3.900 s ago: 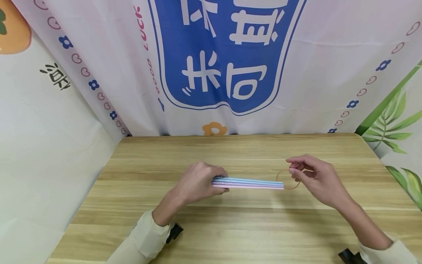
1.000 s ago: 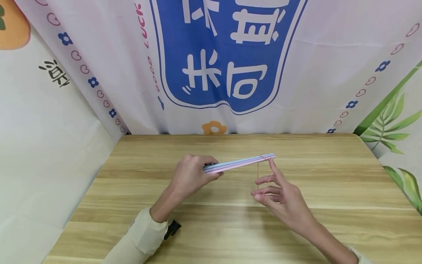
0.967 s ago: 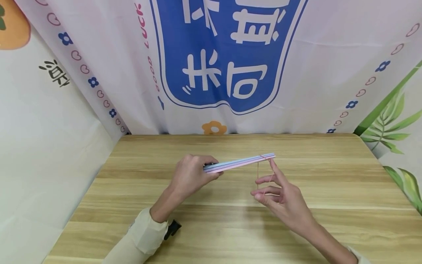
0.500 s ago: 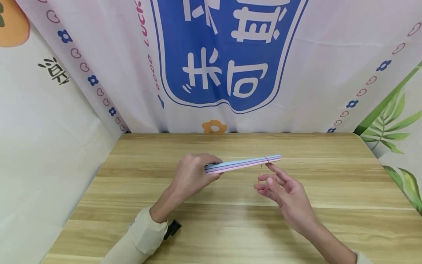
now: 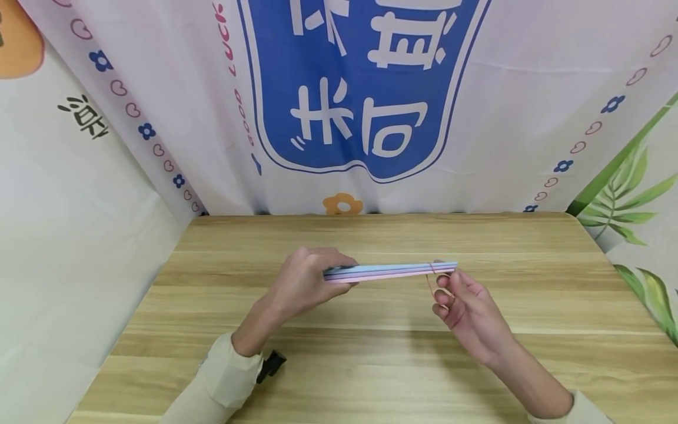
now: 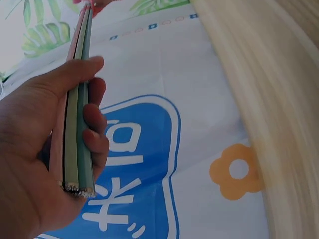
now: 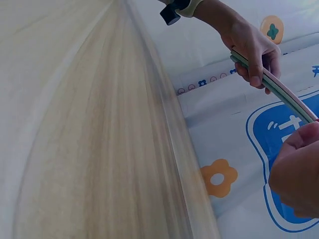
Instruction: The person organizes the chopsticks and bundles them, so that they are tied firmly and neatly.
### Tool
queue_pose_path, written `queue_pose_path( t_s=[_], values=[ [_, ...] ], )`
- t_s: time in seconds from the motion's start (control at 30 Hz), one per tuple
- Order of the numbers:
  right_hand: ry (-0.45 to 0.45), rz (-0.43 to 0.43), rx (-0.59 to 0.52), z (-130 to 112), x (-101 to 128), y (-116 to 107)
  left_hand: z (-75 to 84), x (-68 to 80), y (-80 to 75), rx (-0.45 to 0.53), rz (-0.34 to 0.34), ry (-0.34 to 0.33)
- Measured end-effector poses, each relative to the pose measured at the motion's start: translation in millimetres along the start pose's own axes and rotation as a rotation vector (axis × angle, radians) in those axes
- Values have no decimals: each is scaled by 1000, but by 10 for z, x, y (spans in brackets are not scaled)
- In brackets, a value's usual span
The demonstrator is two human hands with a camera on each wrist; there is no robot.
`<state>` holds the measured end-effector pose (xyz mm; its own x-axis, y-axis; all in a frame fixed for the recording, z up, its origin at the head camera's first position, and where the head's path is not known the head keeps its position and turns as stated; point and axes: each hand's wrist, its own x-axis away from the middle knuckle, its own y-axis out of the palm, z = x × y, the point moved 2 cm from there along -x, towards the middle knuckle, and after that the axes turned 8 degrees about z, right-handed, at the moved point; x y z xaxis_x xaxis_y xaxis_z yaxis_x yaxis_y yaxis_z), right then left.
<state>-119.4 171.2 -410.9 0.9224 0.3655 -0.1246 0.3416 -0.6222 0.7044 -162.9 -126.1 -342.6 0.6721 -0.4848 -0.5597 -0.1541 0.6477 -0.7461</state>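
Hands work above the counter: the left hand grips one end of a flat stack of pastel sheets, held level between both hands; the right hand pinches a rubber band looped round its far end.

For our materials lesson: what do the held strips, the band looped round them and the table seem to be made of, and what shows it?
Strips: probably matte foam or thick card, in pastel pink, blue and green layers; the cut end in the left wrist view looks slightly ragged.
Band: likely rubber, a thin tan loop pulled taut round the strips' end.
Table: wood or wood-look laminate, with pale grain stripes and a smooth finish.
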Motion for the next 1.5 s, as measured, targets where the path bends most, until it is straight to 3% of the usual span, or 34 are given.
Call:
queue_pose_path(
  t_s=[0.1, 0.2, 0.47, 0.63, 1.0, 1.33, 1.5],
  values=[
    [37, -93, -109, -1, -17, -12, -17, 9, -30, 8, -38, 19],
    [52, -94, -105, -3, -21, -20, -18, 10, -49, 15, -77, 23],
    [-37, 129, 214, -3, 4, -28, 12, 11, -78, 4, -151, 7],
    [-110, 152, 333, 6, 8, -5, 32, 5, -62, -15, -169, 5],
    [-133, 54, 482, -40, -3, -1, 51, 18, 7, -16, -155, 25],
    [-172, -26, 486, -50, -29, -27, 48, 23, 22, -16, -107, 37],
    [-171, -27, 477, -48, -34, -40, 51, 18, 10, 1, -78, 25]
  ],
)
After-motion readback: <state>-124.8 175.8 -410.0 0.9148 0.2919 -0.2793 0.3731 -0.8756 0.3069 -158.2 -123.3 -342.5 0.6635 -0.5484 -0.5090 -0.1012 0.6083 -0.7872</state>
